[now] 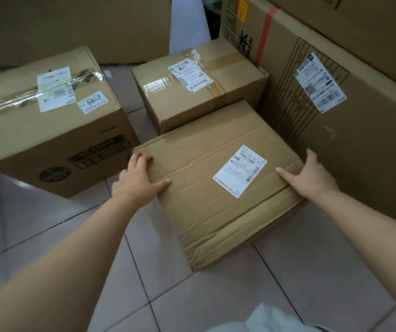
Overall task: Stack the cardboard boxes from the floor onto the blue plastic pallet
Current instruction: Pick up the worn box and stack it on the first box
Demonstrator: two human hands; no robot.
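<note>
Cardboard creased across its top, the nearest box (pixel 218 185) sits on the tiled floor (pixel 276 283) with the left hand (pixel 139 180) and right hand (pixel 312 176) spread open against opposite edges, so I'd slide fingers underneath before lifting it level.

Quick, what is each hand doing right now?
Left hand: open, fingers curled over the left edge of the creased box.
Right hand: open, pressed against the same box's right edge.
</note>
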